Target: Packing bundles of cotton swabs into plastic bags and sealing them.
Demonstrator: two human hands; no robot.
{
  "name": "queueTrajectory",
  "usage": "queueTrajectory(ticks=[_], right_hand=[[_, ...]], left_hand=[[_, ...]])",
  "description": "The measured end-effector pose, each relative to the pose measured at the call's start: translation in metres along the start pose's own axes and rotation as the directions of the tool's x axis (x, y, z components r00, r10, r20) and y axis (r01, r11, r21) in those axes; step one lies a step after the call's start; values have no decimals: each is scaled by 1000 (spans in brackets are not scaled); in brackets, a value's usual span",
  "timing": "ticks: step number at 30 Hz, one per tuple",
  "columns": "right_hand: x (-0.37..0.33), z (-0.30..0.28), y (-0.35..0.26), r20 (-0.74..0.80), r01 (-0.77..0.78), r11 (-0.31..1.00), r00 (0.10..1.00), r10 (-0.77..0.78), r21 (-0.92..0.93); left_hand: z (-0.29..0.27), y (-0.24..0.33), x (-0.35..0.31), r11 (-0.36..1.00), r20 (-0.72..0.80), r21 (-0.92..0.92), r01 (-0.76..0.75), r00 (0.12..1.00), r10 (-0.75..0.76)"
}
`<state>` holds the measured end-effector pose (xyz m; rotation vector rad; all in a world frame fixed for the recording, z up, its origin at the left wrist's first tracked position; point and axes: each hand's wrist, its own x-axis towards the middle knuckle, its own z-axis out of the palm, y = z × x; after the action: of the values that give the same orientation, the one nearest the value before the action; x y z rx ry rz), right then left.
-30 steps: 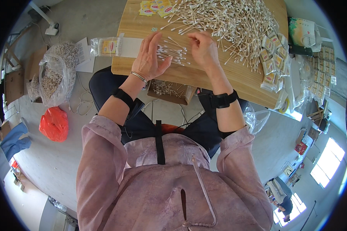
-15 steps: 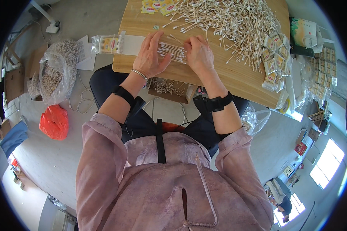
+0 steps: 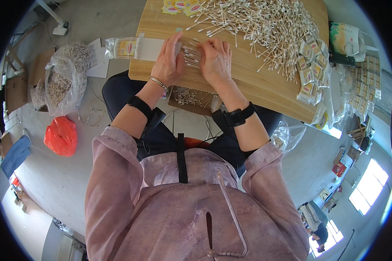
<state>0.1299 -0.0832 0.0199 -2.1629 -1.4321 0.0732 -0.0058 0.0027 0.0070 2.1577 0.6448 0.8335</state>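
Observation:
A small row of cotton swabs lies on the wooden table between my two hands, roughly crosswise. At its left end stands my left hand, fingers stretched forward and the thumb side close to the swab tips. My right hand is bent over the right ends of the swabs, its fingers curled and covering those tips. How firmly its fingertips grip is partly hidden. Left of my left hand, a filled clear packet of swabs with a yellow label lies at the table's edge, beside a white card strip.
A large heap of loose swabs covers the table's far right. Yellow label cards lie at the far edge, and filled packets pile at the right. Below the edge, an open box holds more swabs. A red bag sits on the floor.
My right hand has shifted left and closed in over the swabs' right ends, so less of the row shows. My left hand has turned slightly, its thumb drawn in toward its fingers.

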Motion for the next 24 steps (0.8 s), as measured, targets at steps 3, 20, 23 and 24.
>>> queueTrajectory(ticks=[3,20,23,24], right_hand=[[-5,2,-4,37,-6,997,999,3,75],[-30,-1,6,62,-2,984,998,13,-178],[-22,-4,12,77,13,980,997,2,-198],[-22,-4,10,77,12,980,997,3,-198]], left_hand=[[0,-1,0,1000,-18,-21,12,1000,-12],[-1,-3,2,999,-73,-36,-13,997,11],[2,-2,1,999,-45,-36,0,999,-2],[2,-1,1,999,-43,-36,0,999,-2]])
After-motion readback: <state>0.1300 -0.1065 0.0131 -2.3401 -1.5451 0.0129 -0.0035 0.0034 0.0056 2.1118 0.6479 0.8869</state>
